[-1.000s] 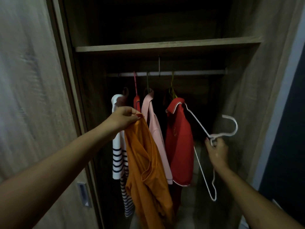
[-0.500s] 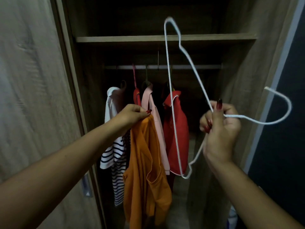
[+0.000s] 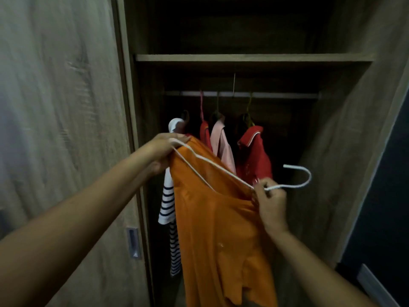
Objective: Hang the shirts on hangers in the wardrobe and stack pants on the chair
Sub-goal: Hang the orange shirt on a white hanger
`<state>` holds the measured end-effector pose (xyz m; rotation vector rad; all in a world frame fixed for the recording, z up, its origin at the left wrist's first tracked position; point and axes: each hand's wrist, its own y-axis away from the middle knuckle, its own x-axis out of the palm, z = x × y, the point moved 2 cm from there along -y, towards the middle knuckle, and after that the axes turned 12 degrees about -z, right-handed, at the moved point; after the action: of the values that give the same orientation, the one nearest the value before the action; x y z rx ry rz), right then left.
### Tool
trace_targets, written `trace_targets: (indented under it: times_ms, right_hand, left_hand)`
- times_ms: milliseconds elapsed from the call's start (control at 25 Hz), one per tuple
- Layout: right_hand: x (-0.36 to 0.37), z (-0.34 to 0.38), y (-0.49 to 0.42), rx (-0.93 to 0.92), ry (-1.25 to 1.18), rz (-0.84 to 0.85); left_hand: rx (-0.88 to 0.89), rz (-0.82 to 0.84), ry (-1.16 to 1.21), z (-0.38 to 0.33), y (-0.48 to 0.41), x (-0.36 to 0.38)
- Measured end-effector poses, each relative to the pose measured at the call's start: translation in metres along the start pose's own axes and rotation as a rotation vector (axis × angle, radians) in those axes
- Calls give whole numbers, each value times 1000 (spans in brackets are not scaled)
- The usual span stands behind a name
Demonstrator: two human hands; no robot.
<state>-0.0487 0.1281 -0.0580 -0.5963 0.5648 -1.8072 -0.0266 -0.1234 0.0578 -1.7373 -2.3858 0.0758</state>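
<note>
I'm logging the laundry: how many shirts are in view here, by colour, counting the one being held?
Orange fabric shirt, not yet hung: 1
Red shirt with white-trimmed collar plus half-hidden red shirt: 2
Pale pink shirt: 1
White shirt with navy stripes: 1
Total: 5

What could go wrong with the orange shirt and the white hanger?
1. The white hanger lies over the orange shirt, not visibly inside it; if the left hand lets go, the shirt may slide down.
2. The right hand only pinches the hanger's thin neck, so it might twist.
3. Its hook sits close to the red shirt and could snag it on the way to the rail.
</note>
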Motion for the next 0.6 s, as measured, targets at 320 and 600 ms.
trace_targets:
  times_ms: [320, 600]
  right_hand:
    - [-10, -10, -3, -150, 340, 46]
    - [27, 45, -23, -94, 371, 356]
  left_hand:
    - [1028, 4, -1075, 20, 24, -11]
    - [1101, 58, -1016, 33, 31, 4]
